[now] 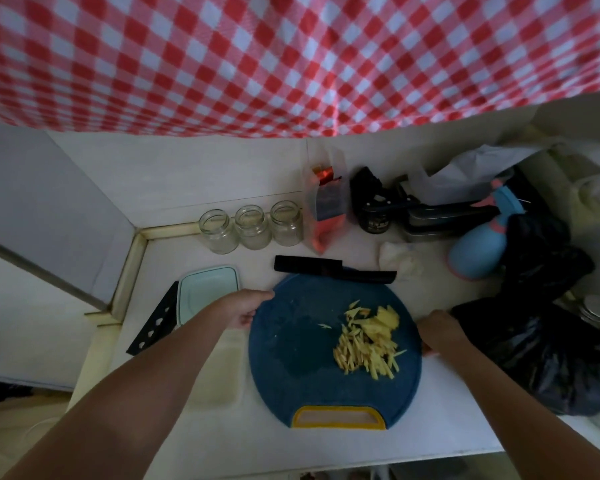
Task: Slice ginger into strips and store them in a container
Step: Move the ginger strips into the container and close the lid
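Left hand [246,311] and right hand [437,329] each clasp an opposite rim of the board [291,368], ginger [368,348] heaped between them, nearer the right, container [219,372] just left of the board.

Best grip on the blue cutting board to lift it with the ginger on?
Take the cutting board by its left and right rims, one hand from each side, kept level. The ginger strips lie loose right of centre; lifting by the yellow handle at the near edge alone would likely spill them.
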A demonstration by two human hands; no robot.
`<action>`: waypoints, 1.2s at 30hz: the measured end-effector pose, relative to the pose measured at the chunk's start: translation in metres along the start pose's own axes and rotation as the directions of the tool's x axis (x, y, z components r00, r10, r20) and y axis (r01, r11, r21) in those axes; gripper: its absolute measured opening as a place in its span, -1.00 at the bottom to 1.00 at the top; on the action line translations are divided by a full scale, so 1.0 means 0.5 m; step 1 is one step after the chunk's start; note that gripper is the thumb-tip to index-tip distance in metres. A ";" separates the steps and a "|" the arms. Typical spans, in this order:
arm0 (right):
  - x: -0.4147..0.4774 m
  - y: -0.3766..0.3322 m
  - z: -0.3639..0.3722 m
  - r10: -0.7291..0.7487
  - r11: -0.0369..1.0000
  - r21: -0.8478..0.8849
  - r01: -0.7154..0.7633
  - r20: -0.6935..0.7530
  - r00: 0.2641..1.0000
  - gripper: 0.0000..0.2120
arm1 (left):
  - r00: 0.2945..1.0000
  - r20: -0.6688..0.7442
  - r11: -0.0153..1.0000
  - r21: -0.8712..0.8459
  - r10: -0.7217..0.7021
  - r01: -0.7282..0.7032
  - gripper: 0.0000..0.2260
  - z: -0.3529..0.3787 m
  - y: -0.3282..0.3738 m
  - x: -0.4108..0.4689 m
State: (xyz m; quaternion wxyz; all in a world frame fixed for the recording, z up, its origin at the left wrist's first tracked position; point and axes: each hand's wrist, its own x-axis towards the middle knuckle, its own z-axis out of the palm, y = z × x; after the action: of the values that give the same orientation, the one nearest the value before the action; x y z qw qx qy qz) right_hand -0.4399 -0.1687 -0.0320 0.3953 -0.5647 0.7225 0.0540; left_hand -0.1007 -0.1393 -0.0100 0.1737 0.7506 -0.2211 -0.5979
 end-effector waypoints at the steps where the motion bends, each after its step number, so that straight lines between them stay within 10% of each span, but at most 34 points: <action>1: 0.005 -0.001 0.001 0.024 0.995 0.101 -0.023 -0.004 1.000 -0.82 | 1.000 0.000 1.000 -0.016 0.009 -0.009 -0.72 0.004 -0.002 0.002; 6: 0.005 -0.009 -0.010 -0.024 1.000 0.003 0.024 -0.047 0.999 -0.72 | 0.986 -0.131 0.986 0.149 0.099 -0.079 -0.56 0.019 -0.002 0.007; 10: 0.013 -0.061 -0.029 -0.289 0.924 -0.310 0.226 -0.175 0.941 -0.74 | 0.957 -0.202 0.924 0.362 0.210 -0.126 -0.48 0.026 -0.016 0.018; 15: 0.072 -0.136 -0.039 -0.571 0.809 -0.244 0.534 -0.115 0.813 -0.74 | 0.892 -0.303 0.894 0.401 0.336 -0.201 -0.47 0.043 -0.022 0.016; 36: 0.133 -0.118 -0.092 -0.572 0.753 -0.391 0.529 0.009 0.820 -0.71 | 0.881 -0.343 0.943 0.186 0.325 -0.275 -0.50 -0.113 -0.038 -0.107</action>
State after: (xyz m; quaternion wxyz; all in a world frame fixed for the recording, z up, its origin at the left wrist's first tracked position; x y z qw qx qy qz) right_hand -0.4160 -0.2652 -0.0209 0.2369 -0.8194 0.5204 0.0412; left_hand -0.0532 -0.0946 0.0367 0.2526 0.8160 -0.3372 -0.3958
